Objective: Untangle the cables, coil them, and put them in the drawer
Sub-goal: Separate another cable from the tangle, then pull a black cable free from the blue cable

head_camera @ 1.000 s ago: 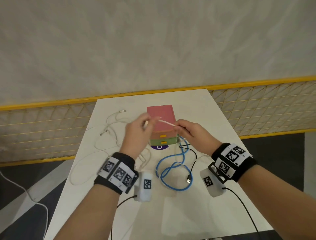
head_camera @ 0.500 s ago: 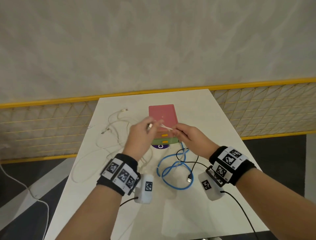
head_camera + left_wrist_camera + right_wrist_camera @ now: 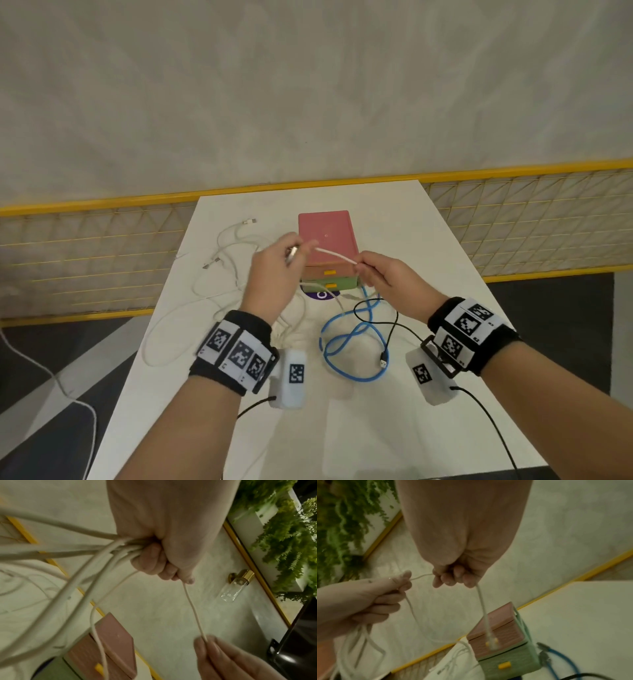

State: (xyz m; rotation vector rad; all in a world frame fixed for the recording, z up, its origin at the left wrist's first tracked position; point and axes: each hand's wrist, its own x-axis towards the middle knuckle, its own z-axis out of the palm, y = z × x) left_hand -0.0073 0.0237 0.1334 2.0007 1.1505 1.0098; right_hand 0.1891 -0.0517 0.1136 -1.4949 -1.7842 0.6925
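A thin white cable point(image 3: 337, 256) runs taut between my hands, above the small drawer unit point(image 3: 325, 233) with its pink top and green lower drawer. My left hand point(image 3: 298, 251) grips several gathered white strands point(image 3: 85, 561) in its fist, with a metal plug end at the fingertips. My right hand point(image 3: 359, 270) pinches the same cable point(image 3: 482, 601), whose slack hangs down in front of the drawers. More white cable point(image 3: 226, 253) lies loose on the table's left. A blue cable point(image 3: 352, 339) and a black USB cable point(image 3: 385, 342) lie crossed near the table's middle. Both drawers look closed.
The white table point(image 3: 428, 240) is narrow, with edges close on both sides. A yellow mesh railing point(image 3: 102, 253) runs behind it, before a pale wall. A purple disc point(image 3: 320, 295) shows under the drawer unit. A white cord point(image 3: 51, 373) trails on the floor at left.
Both hands still hold the white cable over the drawer unit. My right hand has edged slightly left and lower, and the black cable's loop has shifted a little.
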